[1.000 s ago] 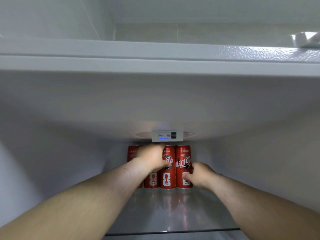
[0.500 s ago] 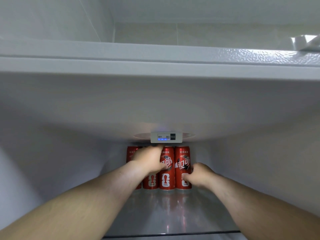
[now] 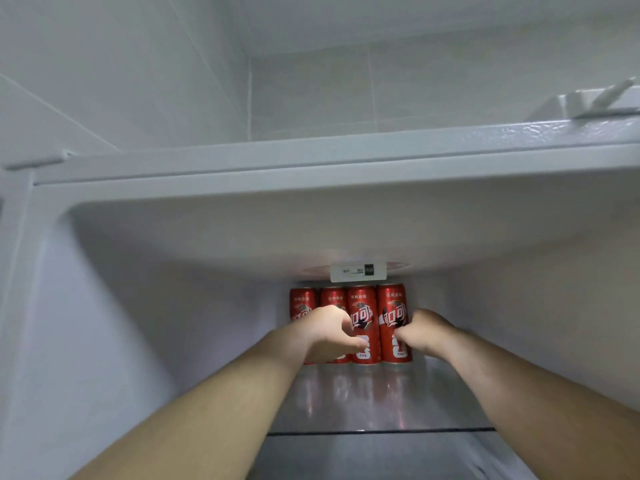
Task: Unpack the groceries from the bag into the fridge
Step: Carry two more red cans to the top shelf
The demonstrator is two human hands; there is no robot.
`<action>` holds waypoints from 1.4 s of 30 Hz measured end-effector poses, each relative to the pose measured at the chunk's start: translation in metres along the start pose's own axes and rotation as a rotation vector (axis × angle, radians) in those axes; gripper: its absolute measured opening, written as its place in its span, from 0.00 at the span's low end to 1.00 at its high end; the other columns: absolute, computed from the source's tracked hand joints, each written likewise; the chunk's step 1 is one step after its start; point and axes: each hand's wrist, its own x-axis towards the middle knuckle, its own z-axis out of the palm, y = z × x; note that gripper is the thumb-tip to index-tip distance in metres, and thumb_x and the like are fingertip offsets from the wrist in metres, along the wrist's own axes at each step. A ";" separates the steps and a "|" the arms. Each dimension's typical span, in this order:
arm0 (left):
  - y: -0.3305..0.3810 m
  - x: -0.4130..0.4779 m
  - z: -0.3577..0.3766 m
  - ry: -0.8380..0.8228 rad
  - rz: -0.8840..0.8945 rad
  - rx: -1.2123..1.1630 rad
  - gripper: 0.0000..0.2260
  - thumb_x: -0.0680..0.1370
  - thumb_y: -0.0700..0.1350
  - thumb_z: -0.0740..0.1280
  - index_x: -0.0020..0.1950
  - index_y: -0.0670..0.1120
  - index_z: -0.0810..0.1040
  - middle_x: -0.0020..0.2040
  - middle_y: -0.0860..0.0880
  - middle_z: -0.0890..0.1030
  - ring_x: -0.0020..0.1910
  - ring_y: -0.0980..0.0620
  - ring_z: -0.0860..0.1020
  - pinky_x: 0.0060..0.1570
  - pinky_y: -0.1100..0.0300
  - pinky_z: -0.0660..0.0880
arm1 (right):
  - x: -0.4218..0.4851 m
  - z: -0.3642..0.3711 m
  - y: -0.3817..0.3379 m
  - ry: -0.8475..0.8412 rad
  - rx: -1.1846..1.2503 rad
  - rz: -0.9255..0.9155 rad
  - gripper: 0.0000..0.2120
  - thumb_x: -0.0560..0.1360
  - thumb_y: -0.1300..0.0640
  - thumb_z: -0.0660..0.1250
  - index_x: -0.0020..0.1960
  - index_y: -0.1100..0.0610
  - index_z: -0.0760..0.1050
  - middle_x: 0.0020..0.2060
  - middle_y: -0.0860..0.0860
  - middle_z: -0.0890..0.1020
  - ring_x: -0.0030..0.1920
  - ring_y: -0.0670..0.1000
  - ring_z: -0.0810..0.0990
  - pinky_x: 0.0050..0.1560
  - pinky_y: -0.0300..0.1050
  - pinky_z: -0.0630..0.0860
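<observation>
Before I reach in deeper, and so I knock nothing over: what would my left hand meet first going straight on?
Probably the second can from the left, right behind the left hand; they may already touch, since depth is unclear.

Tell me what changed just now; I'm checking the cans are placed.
The left hand slid down off the top of the second cola can from the left, toward the camera; any remaining contact is unclear. The right hand keeps curled fingers on the rightmost cola can. Cans stayed put.
</observation>
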 end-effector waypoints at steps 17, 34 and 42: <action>-0.001 -0.094 -0.016 0.000 -0.182 -0.102 0.15 0.78 0.56 0.65 0.57 0.48 0.82 0.58 0.51 0.81 0.57 0.53 0.78 0.60 0.56 0.74 | -0.073 -0.007 -0.035 0.008 -0.278 -0.199 0.07 0.71 0.54 0.64 0.48 0.54 0.73 0.38 0.48 0.76 0.40 0.51 0.77 0.43 0.40 0.73; 0.029 -0.179 -0.019 0.164 -0.078 -0.270 0.17 0.78 0.53 0.68 0.65 0.48 0.78 0.62 0.53 0.79 0.57 0.55 0.76 0.59 0.59 0.71 | -0.216 -0.039 -0.031 0.019 -0.415 -0.354 0.11 0.78 0.53 0.62 0.59 0.53 0.77 0.54 0.51 0.81 0.52 0.54 0.79 0.55 0.47 0.77; 0.062 -0.213 -0.003 0.211 0.056 -0.285 0.17 0.77 0.55 0.68 0.65 0.51 0.78 0.63 0.54 0.79 0.60 0.55 0.76 0.57 0.61 0.70 | -0.292 -0.060 -0.025 0.095 -0.506 -0.368 0.15 0.79 0.53 0.60 0.65 0.52 0.75 0.60 0.51 0.80 0.58 0.55 0.78 0.56 0.49 0.77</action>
